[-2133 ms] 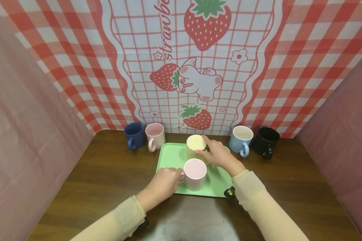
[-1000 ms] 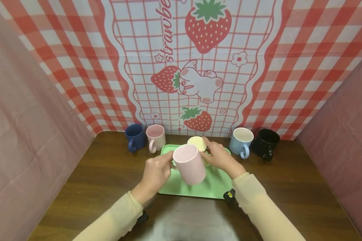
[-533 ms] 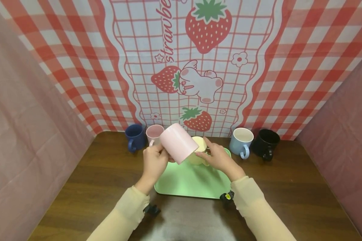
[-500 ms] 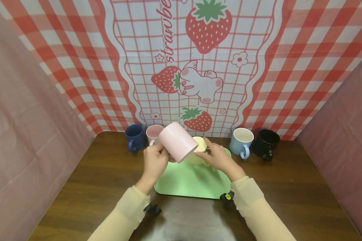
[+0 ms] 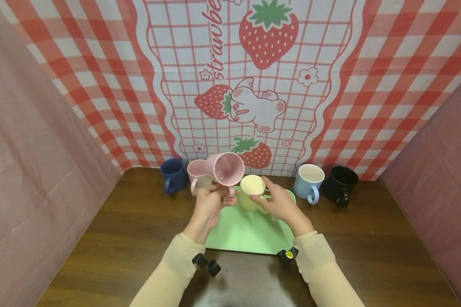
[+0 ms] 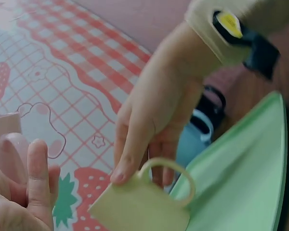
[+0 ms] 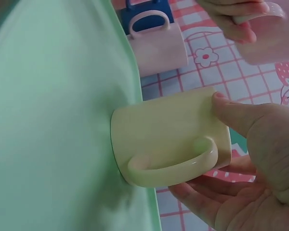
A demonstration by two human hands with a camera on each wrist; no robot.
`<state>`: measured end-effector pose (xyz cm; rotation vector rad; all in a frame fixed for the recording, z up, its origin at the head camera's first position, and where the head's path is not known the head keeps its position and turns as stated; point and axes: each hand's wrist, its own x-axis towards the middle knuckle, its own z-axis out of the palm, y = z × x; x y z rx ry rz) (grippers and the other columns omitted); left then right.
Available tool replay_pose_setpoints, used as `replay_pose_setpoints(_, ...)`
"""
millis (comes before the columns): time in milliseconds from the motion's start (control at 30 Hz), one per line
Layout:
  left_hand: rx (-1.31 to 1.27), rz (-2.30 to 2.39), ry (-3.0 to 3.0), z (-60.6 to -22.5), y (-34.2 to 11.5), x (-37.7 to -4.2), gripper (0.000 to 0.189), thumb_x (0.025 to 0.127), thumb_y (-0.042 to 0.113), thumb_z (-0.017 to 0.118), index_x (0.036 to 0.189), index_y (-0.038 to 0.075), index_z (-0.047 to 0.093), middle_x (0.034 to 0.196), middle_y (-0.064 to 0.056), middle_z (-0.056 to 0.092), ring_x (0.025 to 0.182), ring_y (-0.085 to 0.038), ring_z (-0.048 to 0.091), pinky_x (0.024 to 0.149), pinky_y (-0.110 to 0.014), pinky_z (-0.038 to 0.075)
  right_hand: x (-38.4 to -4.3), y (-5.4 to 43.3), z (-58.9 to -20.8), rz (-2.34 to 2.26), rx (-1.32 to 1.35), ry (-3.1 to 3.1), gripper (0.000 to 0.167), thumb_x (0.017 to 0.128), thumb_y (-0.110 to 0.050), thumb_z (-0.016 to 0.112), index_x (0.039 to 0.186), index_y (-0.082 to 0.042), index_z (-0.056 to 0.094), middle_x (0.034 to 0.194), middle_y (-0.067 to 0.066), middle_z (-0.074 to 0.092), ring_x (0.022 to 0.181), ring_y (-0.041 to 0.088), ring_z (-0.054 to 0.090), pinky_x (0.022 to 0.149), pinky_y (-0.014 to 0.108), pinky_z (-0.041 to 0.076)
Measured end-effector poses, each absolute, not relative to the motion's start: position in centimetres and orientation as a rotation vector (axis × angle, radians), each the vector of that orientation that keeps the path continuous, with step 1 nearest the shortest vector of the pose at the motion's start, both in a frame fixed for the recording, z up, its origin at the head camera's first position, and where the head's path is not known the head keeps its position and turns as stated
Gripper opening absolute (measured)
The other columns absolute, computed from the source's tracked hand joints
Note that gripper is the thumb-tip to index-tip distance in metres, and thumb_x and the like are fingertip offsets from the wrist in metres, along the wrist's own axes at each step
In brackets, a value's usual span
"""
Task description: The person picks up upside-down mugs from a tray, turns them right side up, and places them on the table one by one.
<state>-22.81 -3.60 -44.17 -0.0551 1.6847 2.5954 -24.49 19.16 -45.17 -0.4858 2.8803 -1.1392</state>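
My left hand (image 5: 209, 207) grips the handle of a pink mug (image 5: 211, 168) and holds it raised near the tray's back left. The mug is tipped over, its open mouth facing the head camera and its handle pointing down. On the green tray (image 5: 249, 234) stands a yellow mug (image 5: 247, 202), a flat pale end upward. My right hand (image 5: 282, 207) holds that mug from the right, thumb on the near side by its upper edge. The right wrist view shows the yellow mug's handle (image 7: 183, 171) close to the fingers, and the left hand (image 7: 231, 19) with the pink mug beyond.
Behind the tray's left side stand a dark blue mug (image 5: 173, 175) and another pink mug (image 5: 199, 181), partly covered by the raised one. A light blue mug (image 5: 307, 183) and a black mug (image 5: 339, 183) stand at the right. A strawberry-print cloth (image 5: 253, 76) hangs behind.
My left hand has lifted the pink mug off the tray, moved it back and left, and turned it until its mouth shows. The right hand has stayed on the yellow mug.
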Motion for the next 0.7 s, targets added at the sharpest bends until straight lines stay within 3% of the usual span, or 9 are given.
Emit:
replay_pose_setpoints(200, -0.127, 2.601, 1.517, -44.4, -2.7, -22.9, 0.023, 0.106, -0.011, 0.054, 0.121, -0.026, 0.063, 0.082, -0.014, 0.077, 0.066, -0.010, 0.074, 0.066, -0.022, 0.062, -24.4, 19.3, -45.4, -1.250, -0.488, 2.841, 0.078, 0.106, -0.028, 0.075, 0.161, 0.013, 0.037, 0.150, 0.036, 0.057, 0.129, 0.051, 0.065, 0.098, 0.052, 0.062)
replay_pose_setpoints(400, -0.129, 2.605, 1.435, -44.5, -2.5, -22.9, 0.016, 0.105, -0.012, 0.054, 0.104, -0.014, 0.070, 0.082, -0.015, 0.077, 0.063, -0.010, 0.072, 0.063, -0.019, 0.060, -23.6, 19.1, -44.9, -1.283, -0.397, 2.894, 0.070, 0.110, -0.024, 0.070, 0.162, 0.011, 0.038, 0.148, 0.038, 0.054, 0.131, 0.050, 0.063, 0.099, 0.050, 0.061)
replay_pose_setpoints(533, -0.123, 2.593, 1.426, -44.8, -2.4, -23.0, 0.021, 0.104, -0.012, 0.054, 0.096, -0.007, 0.072, 0.080, -0.013, 0.077, 0.060, -0.009, 0.071, 0.061, -0.019, 0.060, -22.4, 18.3, -43.8, -1.417, -0.327, 2.985, 0.057, 0.109, -0.019, 0.070, 0.156, 0.008, 0.051, 0.141, 0.032, 0.060, 0.129, 0.046, 0.064, 0.099, 0.052, 0.061)
replay_pose_setpoints(700, -0.096, 2.565, 1.461, -45.2, -2.1, -22.8, 0.022, 0.103, -0.012, 0.054, 0.095, -0.005, 0.073, 0.080, -0.010, 0.078, 0.061, -0.008, 0.071, 0.060, -0.020, 0.060, -20.5, 16.6, -42.7, -1.666, -0.342, 2.998, 0.036, 0.107, -0.016, 0.073, 0.138, 0.003, 0.070, 0.124, 0.021, 0.073, 0.112, 0.036, 0.074, 0.093, 0.050, 0.063)
